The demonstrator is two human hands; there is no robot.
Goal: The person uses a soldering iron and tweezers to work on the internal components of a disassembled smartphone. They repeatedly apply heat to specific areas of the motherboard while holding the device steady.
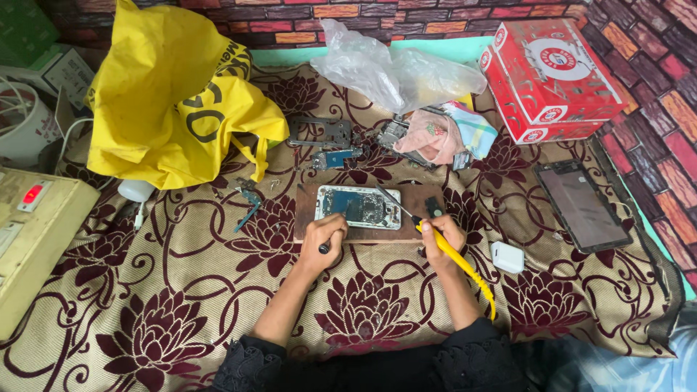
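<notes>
Head view. An opened phone (359,207) is seen lying flat on a small wooden board (414,234), which rests on a floral cloth (363,312). The phone's long axis runs left to right across the frame, crosswise to both forearms.

The right hand (441,234) is closed around a yellow-handled tool (456,265). The tool's thin metal tip (392,199) is angled up and to the left, over the right end of the phone; whether it touches the circuitry cannot be told. The phone lies up and to the left of this grip, just beside it.

The left hand (323,236) is curled at the lower left corner of the phone, fingers closed on a small dark object (324,248) (its kind is too small to make out). The phone lies directly beyond the knuckles, touching or nearly so.

The left hand is judged the nearer to the phone body; the right reaches it only through the tool.

Noted around the board: a yellow bag (170,101) to the upper left, loose phone parts (327,145) above, a red box (552,76) upper right, a dark phone screen (581,205) well apart to the right, and a small white charger (507,257) near the right wrist.
</notes>
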